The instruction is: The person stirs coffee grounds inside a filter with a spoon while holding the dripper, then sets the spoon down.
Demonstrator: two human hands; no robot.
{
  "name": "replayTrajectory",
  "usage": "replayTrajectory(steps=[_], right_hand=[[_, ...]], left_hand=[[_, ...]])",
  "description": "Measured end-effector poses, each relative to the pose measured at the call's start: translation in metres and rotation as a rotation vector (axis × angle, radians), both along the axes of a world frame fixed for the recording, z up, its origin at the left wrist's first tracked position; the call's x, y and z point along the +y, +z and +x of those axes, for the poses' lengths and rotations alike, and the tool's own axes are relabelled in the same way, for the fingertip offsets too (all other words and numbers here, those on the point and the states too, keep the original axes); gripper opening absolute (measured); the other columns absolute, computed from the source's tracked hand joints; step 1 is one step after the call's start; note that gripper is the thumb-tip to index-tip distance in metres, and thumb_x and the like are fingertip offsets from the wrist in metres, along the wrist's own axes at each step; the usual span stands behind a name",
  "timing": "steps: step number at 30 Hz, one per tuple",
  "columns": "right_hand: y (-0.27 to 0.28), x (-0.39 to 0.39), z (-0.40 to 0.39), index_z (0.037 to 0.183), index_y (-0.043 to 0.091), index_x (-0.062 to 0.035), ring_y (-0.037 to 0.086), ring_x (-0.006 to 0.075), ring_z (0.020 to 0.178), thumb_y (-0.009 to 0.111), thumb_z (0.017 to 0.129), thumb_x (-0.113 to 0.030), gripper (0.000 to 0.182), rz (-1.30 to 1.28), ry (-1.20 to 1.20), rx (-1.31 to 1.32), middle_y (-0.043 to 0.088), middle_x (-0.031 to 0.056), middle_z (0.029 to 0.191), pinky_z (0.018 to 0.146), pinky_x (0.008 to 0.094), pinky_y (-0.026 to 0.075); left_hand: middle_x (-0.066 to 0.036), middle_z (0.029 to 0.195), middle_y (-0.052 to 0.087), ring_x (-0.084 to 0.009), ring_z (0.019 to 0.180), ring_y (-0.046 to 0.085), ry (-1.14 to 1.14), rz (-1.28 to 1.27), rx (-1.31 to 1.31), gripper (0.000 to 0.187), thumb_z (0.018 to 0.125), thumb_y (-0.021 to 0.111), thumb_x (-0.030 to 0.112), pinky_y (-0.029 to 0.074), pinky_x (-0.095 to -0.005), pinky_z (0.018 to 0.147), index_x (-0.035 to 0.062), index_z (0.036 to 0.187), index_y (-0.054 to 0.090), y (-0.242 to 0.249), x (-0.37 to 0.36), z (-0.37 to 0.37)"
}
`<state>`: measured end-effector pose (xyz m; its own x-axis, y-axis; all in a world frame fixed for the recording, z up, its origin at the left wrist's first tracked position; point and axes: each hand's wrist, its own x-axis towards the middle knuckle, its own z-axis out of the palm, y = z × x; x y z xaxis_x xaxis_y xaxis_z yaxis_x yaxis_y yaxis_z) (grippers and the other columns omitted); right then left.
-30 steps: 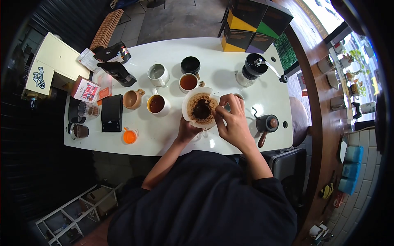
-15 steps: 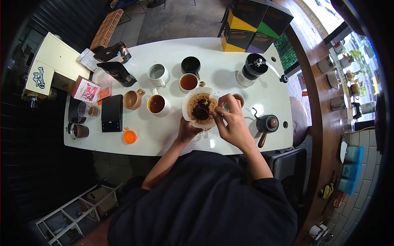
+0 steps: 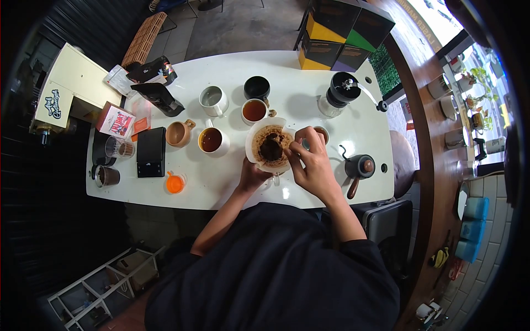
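My left hand (image 3: 254, 175) is closed around the lower left side of a coffee dripper (image 3: 277, 177), holding it near the table's front edge. A white paper filter (image 3: 253, 135) lines the dripper, with wet dark coffee grounds (image 3: 270, 148) inside and grounds stuck up its walls. My right hand (image 3: 312, 163) is closed in a pinch at the filter's right rim, fingertips over the grounds. What the pinch holds is hidden by the fingers. Just beyond stands a cup of brown liquid (image 3: 254, 111); a white mug (image 3: 214, 140) of similar liquid is to the left.
Behind are a grey-white mug (image 3: 213, 101) and a black cup (image 3: 256, 87). A hand grinder (image 3: 337, 95) and a small dark kettle (image 3: 359, 166) stand right. Leftward are a brown cup (image 3: 178, 134), a black scale (image 3: 150, 153) and an orange cup (image 3: 175, 183).
My right fingertips have shifted slightly at the filter's rim, and the dark patch in the grounds looks different. My left hand and the dripper stay in place.
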<state>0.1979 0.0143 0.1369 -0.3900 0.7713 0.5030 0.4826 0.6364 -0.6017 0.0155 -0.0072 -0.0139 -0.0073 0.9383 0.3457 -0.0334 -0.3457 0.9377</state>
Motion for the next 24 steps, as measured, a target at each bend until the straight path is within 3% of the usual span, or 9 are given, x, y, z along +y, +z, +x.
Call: replayTrajectory(steps=[9, 14, 24], right_hand=[[0.011, 0.001, 0.009, 0.088, 0.071, -0.0047, 0.054, 0.0296, 0.096, 0.076, 0.082, -0.009, 0.010, 0.130, -0.024, -0.064, 0.052, 0.0099, 0.102, 0.087, 0.0420, 0.042], [0.009, 0.000, 0.007, 0.091, 0.073, -0.0073, 0.054, 0.0307, 0.100, 0.076, 0.080, -0.010, 0.011, 0.132, 0.080, -0.168, 0.054, 0.0099, 0.103, 0.091, 0.0433, 0.043], [0.016, -0.009, 0.006, 0.089, 0.069, -0.0041, 0.055, 0.0302, 0.094, 0.079, 0.077, -0.008, 0.016, 0.156, 0.089, -0.029, 0.054, 0.0111, 0.102, 0.087, 0.0440, 0.044]], left_hand=[[-0.012, 0.120, 0.073, -0.0275, 0.112, 0.071, 0.000, -0.019, -0.025, 0.073, 0.075, 0.091, 0.047, 0.056, -0.0416, 0.098, 0.0017, 0.126, 0.065, -0.004, 0.000, 0.000], [-0.012, 0.121, 0.073, -0.0274, 0.113, 0.070, -0.030, -0.055, -0.049, 0.073, 0.075, 0.091, 0.047, 0.055, -0.0411, 0.099, 0.0016, 0.126, 0.065, -0.007, -0.001, -0.003], [-0.013, 0.117, 0.073, -0.0311, 0.110, 0.071, 0.014, 0.018, 0.031, 0.070, 0.075, 0.091, 0.048, 0.055, -0.0443, 0.098, 0.0018, 0.122, 0.067, -0.008, 0.001, -0.001]])
